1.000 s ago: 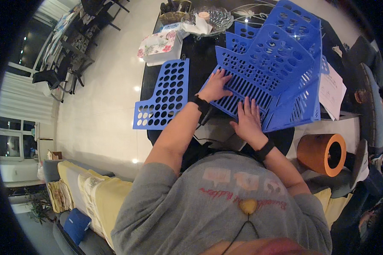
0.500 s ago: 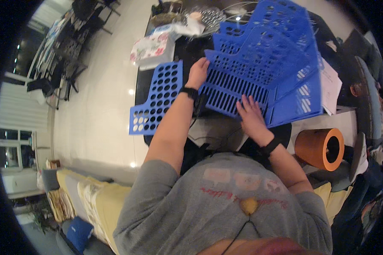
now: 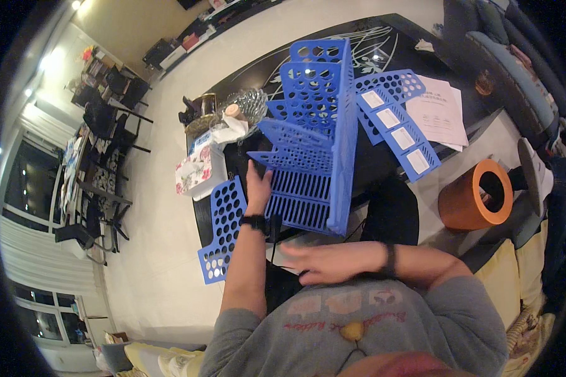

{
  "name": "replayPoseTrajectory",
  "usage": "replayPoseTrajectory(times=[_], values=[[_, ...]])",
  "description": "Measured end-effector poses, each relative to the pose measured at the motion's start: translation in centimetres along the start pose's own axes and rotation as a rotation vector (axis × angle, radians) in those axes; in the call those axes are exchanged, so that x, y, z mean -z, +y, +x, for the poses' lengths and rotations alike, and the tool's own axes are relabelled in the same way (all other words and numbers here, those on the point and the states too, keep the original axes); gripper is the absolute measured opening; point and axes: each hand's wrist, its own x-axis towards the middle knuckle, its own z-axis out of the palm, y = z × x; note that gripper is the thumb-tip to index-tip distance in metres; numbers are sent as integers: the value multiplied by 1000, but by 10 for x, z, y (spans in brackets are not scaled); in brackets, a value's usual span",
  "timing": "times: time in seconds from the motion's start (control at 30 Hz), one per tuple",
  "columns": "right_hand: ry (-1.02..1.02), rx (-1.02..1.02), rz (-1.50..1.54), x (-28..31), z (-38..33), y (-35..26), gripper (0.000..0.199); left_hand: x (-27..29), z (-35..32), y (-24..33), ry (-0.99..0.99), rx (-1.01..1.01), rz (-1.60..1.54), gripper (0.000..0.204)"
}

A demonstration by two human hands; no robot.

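Note:
A blue plastic file rack (image 3: 342,144) with perforated dividers and a slotted base stands partly assembled on the black table. My left hand (image 3: 258,190) is at its left side, fingers closed on the front edge of the nearest divider (image 3: 295,149). My right hand (image 3: 336,261) is off the rack, in front of my body, fingers stretched leftward and somewhat blurred; nothing shows in it. A loose blue panel with round holes (image 3: 225,217) lies left of my left forearm. Right of the rack lie a blue strip with white labels (image 3: 399,135) and another perforated panel (image 3: 396,81).
White printed sheets (image 3: 440,116) lie at the table's right. A flowered tissue box (image 3: 200,169), a glass bowl (image 3: 250,103) and small jars stand at the left. An orange bin (image 3: 474,196) is on the floor at the right, near a sofa (image 3: 509,69).
My right hand has left the rack's base and swung back and left toward my body. My left hand stays at the divider. The view has turned, and the labelled strip now shows beside the rack.

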Motion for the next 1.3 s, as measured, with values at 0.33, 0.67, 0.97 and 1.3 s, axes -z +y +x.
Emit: replayPoseTrajectory(times=[0.33,0.67,0.97,1.3], values=[[1177,-266,96,272,-60,53,43,106,-15,251,-125,-662,119,39],[940,-125,297,283,-40,86,31,38,105,368,-558,-798,584,41],[993,1,299,270,-65,94,25,-5,133,367,-692,-669,635,26],[1067,98,246,254,-74,95,23,-5,134,377,-811,-807,691,21]])
